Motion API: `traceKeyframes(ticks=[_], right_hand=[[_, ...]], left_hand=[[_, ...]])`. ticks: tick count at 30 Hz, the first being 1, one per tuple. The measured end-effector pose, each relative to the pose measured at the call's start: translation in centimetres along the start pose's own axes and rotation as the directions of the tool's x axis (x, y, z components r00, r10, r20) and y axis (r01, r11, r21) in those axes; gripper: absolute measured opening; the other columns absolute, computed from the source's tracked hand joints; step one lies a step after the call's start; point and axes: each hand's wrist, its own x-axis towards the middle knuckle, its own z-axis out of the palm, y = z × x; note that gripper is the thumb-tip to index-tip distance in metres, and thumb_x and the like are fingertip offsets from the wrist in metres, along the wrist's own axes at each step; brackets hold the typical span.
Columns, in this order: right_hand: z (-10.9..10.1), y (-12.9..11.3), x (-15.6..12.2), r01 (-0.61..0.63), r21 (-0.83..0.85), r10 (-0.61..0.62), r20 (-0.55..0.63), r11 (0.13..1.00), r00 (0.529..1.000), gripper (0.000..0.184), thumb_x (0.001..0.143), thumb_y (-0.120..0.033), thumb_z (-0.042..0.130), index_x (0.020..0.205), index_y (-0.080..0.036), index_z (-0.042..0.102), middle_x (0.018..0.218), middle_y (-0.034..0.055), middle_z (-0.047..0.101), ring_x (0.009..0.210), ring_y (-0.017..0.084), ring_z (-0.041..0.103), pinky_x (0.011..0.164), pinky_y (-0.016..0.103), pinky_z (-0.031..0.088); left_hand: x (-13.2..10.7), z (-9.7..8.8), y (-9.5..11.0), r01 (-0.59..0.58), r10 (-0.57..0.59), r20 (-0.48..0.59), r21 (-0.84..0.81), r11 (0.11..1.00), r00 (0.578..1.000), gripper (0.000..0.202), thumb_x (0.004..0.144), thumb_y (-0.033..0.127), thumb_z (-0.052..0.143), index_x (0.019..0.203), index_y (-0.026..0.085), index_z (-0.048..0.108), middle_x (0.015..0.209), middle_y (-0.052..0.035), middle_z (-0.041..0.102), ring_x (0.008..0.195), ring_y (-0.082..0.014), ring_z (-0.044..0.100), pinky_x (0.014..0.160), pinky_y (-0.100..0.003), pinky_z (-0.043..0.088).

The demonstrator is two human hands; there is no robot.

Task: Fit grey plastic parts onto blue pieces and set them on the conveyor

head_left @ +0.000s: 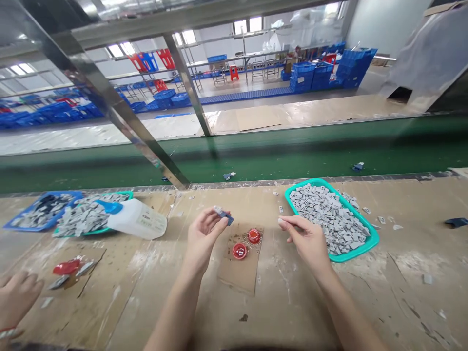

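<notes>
A: What do we have in our left hand (204, 234)?

B: A blue-and-grey piece (225, 217), pinched between thumb and fingers, the hand half curled; we hold it above the table, a little left of two red pots — the nearer red pot (240, 250) and the farther red pot (254, 236), side by side on a cardboard sheet (238, 279).

A: And our right hand (307, 241)?

B: Thumb and forefinger meet at the tips, closed on a small pale piece (280, 221); we cannot tell its shape; the hand is just left of the turquoise tray (373, 239), heaped with grey pieces (327, 214).

A: What else lies around us?

B: On our left, a white jug (141, 220) with a blue top, beside more heaped pieces; nearer, another person's hand (20, 295), its grip unclear; beyond the table, a green strip (292, 158) — a loose blue-and-white part (229, 176) rests on it.
</notes>
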Motion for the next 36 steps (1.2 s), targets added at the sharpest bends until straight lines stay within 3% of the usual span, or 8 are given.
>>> traceKeyframes(ticks=[3,6,12,20,27,36], right_hand=[[2.2,0.7,-0.6,-0.175,0.061,0.166,0.131,0.983,0.977,0.027,0.074,-0.041,0.067,0.09,-0.019,0.071,0.083,0.0079,0.07,0.073,0.021,0.063,0.053,0.029,0.052],[3.6,1.6,-1.0,-0.288,0.057,0.275,0.17,0.956,0.946,0.032,0.068,-0.044,0.071,0.082,-0.015,0.069,0.075,0.009,0.07,0.065,0.02,0.063,0.055,0.03,0.051],[4.3,2.9,-1.0,-0.287,0.006,0.281,0.185,0.958,0.942,0.035,0.066,-0.047,0.072,0.074,-0.014,0.067,0.071,0.0101,0.07,0.061,0.018,0.06,0.058,0.029,0.049],[4.4,2.7,-1.0,-0.304,-0.029,0.303,0.201,0.952,0.932,0.033,0.068,-0.045,0.071,0.074,-0.013,0.066,0.069,0.0099,0.069,0.063,0.017,0.06,0.059,0.027,0.047],[3.7,2.0,-0.9,-0.379,0.103,0.341,0.27,0.92,0.901,0.03,0.07,-0.041,0.072,0.077,-0.013,0.066,0.071,0.0076,0.069,0.063,0.013,0.057,0.06,0.023,0.046],[2.9,0.1,-1.5,-0.362,0.238,0.249,0.401,0.901,0.882,0.019,0.073,-0.034,0.072,0.075,-0.016,0.065,0.067,0.0022,0.067,0.059,0.009,0.054,0.056,0.02,0.042]], left_hand=[[-2.3,-1.8,-1.3,0.019,-0.04,-0.209,-0.1,0.995,0.977,0.032,0.065,0.02,0.076,0.092,0.02,0.061,0.093,-0.0038,0.069,0.092,-0.0181,0.065,0.086,-0.029,0.049],[-3.8,-2.8,-2.6,0.039,-0.087,-0.289,-0.169,0.985,0.953,0.032,0.063,0.019,0.077,0.09,0.018,0.061,0.09,-0.0042,0.071,0.088,-0.0178,0.067,0.085,-0.029,0.05],[-4.9,-2.6,-3.5,0.121,-0.165,-0.257,-0.177,0.977,0.952,0.032,0.063,0.019,0.077,0.091,0.015,0.061,0.091,-0.0083,0.073,0.087,-0.021,0.068,0.087,-0.034,0.05],[-4.6,-1.1,-3.4,0.104,-0.146,-0.219,-0.192,0.976,0.965,0.03,0.066,0.019,0.075,0.092,0.016,0.06,0.096,-0.0088,0.072,0.09,-0.0204,0.068,0.086,-0.033,0.051],[-4.6,0.6,-4.2,0.105,-0.144,-0.23,-0.172,0.979,0.963,0.031,0.063,0.016,0.077,0.09,0.016,0.062,0.089,-0.0064,0.073,0.085,-0.0182,0.068,0.083,-0.03,0.052],[-4.7,3.1,-4.1,0.127,-0.153,-0.128,-0.187,0.974,0.98,0.028,0.059,0.013,0.079,0.083,0.016,0.065,0.084,-0.0037,0.073,0.08,-0.0165,0.069,0.076,-0.025,0.055]])
